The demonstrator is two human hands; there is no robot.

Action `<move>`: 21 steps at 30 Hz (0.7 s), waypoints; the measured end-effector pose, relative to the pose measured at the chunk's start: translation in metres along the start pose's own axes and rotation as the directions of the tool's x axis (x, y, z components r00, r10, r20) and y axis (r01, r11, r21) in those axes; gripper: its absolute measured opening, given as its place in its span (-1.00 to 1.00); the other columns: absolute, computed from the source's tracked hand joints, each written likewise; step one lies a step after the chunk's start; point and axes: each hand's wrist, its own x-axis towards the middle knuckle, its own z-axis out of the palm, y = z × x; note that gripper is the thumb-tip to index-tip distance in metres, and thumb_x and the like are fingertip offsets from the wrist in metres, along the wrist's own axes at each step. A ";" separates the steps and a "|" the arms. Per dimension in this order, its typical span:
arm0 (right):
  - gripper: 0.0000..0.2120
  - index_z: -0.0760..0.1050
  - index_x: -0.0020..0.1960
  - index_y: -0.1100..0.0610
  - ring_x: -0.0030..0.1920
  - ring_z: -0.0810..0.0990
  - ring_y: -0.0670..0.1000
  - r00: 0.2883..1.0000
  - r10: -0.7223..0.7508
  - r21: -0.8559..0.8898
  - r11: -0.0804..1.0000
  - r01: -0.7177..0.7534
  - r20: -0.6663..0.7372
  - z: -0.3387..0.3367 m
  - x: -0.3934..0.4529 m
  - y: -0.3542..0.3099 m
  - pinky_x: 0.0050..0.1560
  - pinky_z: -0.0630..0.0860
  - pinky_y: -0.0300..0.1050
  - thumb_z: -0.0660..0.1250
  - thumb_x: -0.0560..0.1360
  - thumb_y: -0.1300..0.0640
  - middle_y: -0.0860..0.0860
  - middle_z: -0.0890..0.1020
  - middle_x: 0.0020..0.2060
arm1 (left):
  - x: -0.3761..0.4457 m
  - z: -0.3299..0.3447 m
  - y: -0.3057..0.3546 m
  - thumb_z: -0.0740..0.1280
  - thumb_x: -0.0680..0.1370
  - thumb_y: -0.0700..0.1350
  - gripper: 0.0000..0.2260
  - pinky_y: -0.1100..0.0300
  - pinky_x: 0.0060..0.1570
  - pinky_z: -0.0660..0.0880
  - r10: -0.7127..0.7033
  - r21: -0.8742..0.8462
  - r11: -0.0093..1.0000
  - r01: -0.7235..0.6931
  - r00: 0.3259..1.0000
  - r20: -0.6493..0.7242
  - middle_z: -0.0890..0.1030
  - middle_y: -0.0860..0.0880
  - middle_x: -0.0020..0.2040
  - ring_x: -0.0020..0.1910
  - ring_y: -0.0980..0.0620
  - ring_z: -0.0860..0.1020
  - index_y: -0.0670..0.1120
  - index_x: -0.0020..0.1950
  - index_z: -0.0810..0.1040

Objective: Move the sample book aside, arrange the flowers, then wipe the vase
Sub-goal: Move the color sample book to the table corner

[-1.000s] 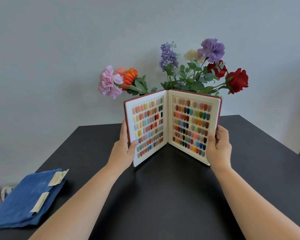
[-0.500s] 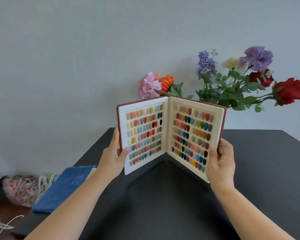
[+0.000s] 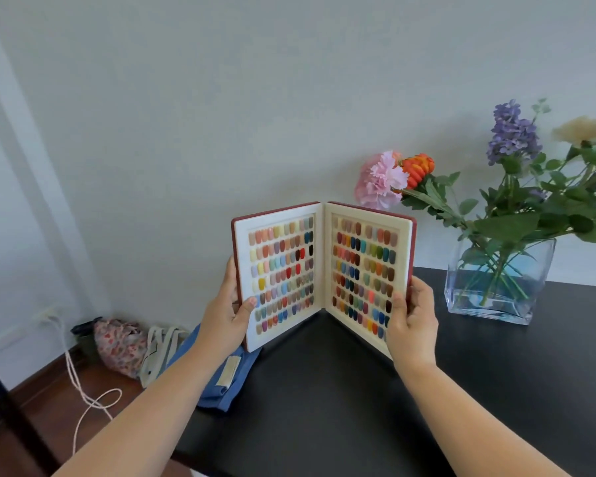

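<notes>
Black matte table [image 3: 496, 390], smooth. Clear square glass vase [image 3: 499, 284] right, flowers [image 3: 513, 139] leaning out. Sample book [image 3: 324, 270] open upright, left of vase, apart; red cover, rows of glossy colour chips. Left hand [image 3: 226, 313], right hand [image 3: 412, 320] clamp outer edges, thumbs on pages. Blue cloth [image 3: 221, 380] folded under left wrist.

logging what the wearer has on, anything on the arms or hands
Nothing worn that shows: the left hand and right hand are bare, with no gloves, rings, watch or bracelets visible. Both forearms are uncovered to the bottom edge of the picture, no sleeve in view. Nails look short and unpainted.
</notes>
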 end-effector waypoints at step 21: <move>-0.68 0.22 0.26 -0.24 0.05 0.56 -0.08 0.998 0.056 -0.084 0.995 -0.058 -0.028 0.082 0.141 0.049 0.09 0.56 0.09 0.16 0.63 0.12 -0.19 0.52 0.07 | 0.163 0.035 -0.078 0.34 0.59 -0.14 -0.55 -0.10 0.09 0.60 -0.213 -0.132 0.971 0.201 0.973 -0.088 0.51 0.07 0.36 0.25 -0.01 0.57 0.24 0.32 0.24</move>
